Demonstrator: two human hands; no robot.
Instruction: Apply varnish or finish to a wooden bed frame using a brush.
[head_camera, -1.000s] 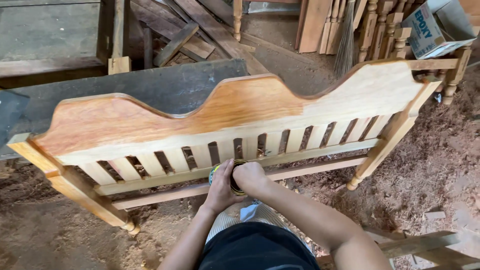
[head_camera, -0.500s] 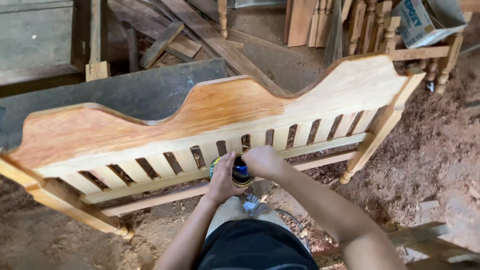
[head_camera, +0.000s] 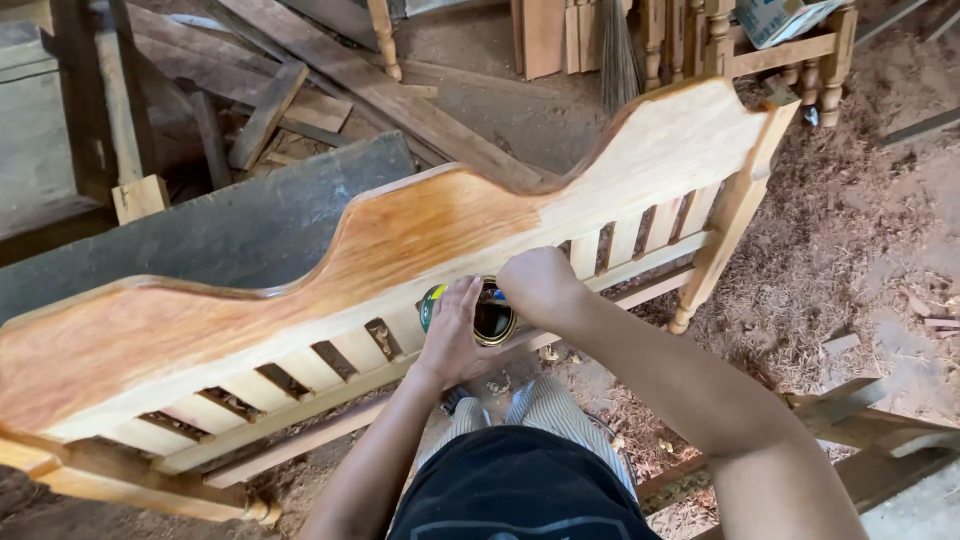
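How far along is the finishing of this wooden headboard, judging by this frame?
Done: the left and middle of the headboard top panel look darker and glossy, as if already coated. In hand: the left hand holds an open small can of dark liquid, and the right hand is closed just above its rim; any brush or rag is hidden. Left: the panel's right end and the slats look pale and bare.

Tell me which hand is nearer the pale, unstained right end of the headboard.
Right. The right hand sits just below the pale end; the left hand, holding the small can, is farther left, under the stained part.
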